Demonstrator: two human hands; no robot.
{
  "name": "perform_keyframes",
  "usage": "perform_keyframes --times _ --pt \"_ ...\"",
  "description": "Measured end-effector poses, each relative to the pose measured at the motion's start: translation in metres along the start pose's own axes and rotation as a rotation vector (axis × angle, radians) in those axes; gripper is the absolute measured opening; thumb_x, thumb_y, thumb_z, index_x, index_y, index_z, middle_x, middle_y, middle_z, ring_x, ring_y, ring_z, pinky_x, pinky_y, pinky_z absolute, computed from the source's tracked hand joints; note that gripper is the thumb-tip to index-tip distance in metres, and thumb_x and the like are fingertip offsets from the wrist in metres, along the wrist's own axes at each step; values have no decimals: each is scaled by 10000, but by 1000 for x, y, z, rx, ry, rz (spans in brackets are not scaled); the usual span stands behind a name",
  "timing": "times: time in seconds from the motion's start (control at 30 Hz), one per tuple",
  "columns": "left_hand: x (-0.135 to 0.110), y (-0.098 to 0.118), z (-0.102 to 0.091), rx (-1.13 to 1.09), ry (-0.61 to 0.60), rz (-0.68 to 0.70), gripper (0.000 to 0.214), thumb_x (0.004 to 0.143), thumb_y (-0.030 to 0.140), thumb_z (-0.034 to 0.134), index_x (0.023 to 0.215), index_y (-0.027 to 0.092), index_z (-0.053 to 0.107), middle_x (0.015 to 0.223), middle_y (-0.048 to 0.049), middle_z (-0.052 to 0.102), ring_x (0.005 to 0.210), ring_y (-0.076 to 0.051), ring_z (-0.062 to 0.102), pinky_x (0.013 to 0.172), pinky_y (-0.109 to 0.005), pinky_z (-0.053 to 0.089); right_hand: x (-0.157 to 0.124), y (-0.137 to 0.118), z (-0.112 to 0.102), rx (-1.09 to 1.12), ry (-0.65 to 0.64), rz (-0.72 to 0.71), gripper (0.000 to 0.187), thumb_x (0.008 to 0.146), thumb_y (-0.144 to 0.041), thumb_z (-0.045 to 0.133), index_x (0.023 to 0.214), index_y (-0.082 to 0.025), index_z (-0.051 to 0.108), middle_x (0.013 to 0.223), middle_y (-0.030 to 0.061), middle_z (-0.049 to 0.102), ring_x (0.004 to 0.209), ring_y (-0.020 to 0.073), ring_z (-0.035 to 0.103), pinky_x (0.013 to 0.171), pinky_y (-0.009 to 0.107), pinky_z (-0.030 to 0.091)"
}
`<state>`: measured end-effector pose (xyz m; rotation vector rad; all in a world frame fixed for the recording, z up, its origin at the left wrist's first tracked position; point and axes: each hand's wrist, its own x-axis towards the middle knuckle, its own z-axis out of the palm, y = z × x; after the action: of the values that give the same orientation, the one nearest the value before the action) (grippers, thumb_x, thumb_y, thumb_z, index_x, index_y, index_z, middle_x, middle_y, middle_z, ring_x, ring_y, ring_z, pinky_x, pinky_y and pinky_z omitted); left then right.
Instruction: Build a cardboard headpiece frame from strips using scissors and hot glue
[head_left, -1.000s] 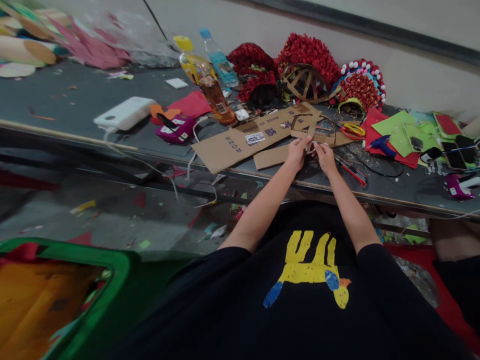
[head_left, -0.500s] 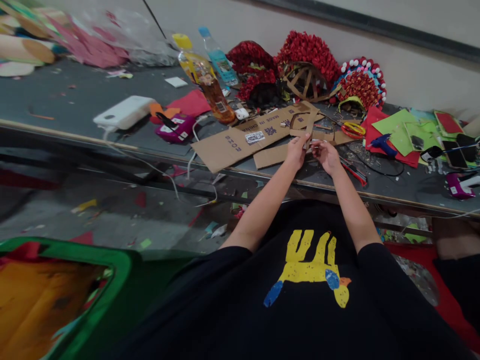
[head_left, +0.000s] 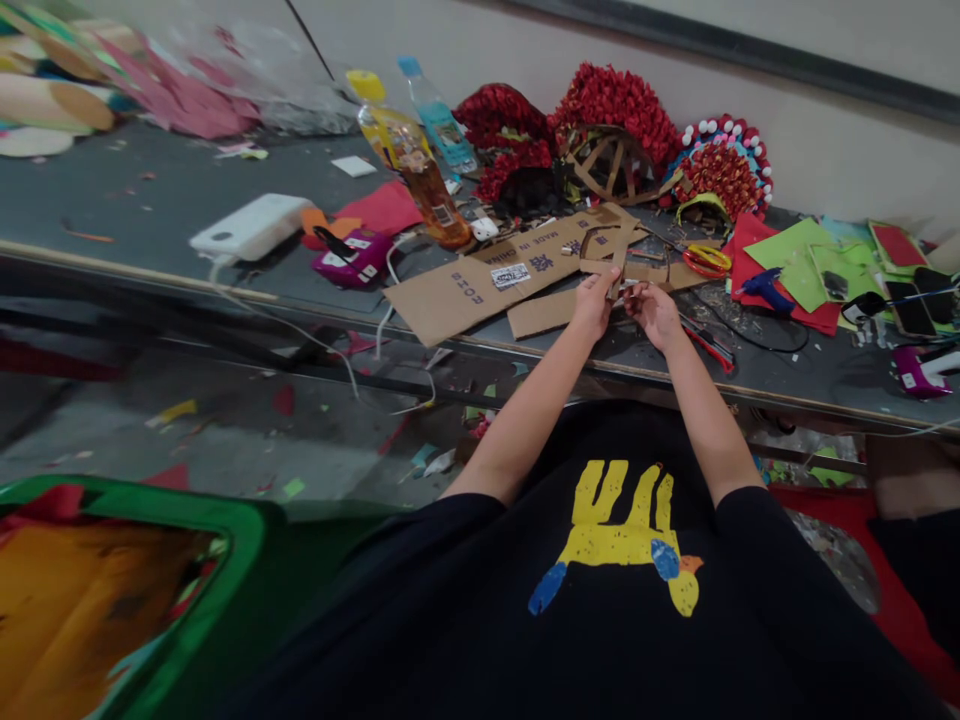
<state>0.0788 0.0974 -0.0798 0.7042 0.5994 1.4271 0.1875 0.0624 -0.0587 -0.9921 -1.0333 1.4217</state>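
My left hand (head_left: 595,300) is closed on a narrow cardboard strip (head_left: 622,248), which joins a curved cardboard frame (head_left: 596,266) lying on the table. Close to its right, my right hand (head_left: 651,308) has its fingers pinched together near the strip's lower end. Whatever lies between those fingertips is too small to name. A long flat cardboard piece (head_left: 442,305) with printed letters reaches left from the hands, and a smaller cardboard piece (head_left: 544,313) sits just below it. Beyond my right hand lie scissors with yellow and red handles (head_left: 706,261) and a red cutter (head_left: 712,350).
At the back stand a tea bottle (head_left: 420,165), a water bottle (head_left: 442,125) and red fringed headpieces (head_left: 615,110). A blue glue gun (head_left: 766,290) rests on coloured paper (head_left: 799,265) at right. A green bin (head_left: 255,530) is at lower left; a white power bank (head_left: 251,228) trails a cable.
My hands stay almost in the same place, with only slight finger movement on the right. The whole view has shifted very slightly.
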Motion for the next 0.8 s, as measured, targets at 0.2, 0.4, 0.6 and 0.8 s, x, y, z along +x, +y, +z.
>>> perform_keyframes --times 0.2,0.4,0.6,0.8 --pt "-2 2 2 17 4 -30 385 581 429 818 608 164 540 549 35 579 487 -75 527 513 -225 410 0 0 -1 -5 7 20 193 818 -317 423 656 -228 475 733 5 640 690 139 570 637 254 469" --pt "-1 1 1 16 -2 -26 398 568 433 825 594 168 529 557 34 585 485 -78 525 510 -232 415 3 4 -2 -41 52 -17 244 830 -395 455 649 -234 478 711 20 640 698 159 580 619 275 494" --pt "1 -2 -2 -9 -28 -4 399 534 428 842 590 165 548 550 32 587 484 -88 530 500 -239 409 4 5 -4 -40 -6 -26 290 798 -492 491 665 -240 438 738 18 622 675 157 572 646 291 488" --pt "0 -1 -1 0 -16 -18 341 613 390 809 595 164 554 549 29 592 495 -89 535 514 -239 410 4 5 -5 -17 0 -2 254 802 -452 480 666 -238 461 777 18 639 720 154 574 654 280 472"
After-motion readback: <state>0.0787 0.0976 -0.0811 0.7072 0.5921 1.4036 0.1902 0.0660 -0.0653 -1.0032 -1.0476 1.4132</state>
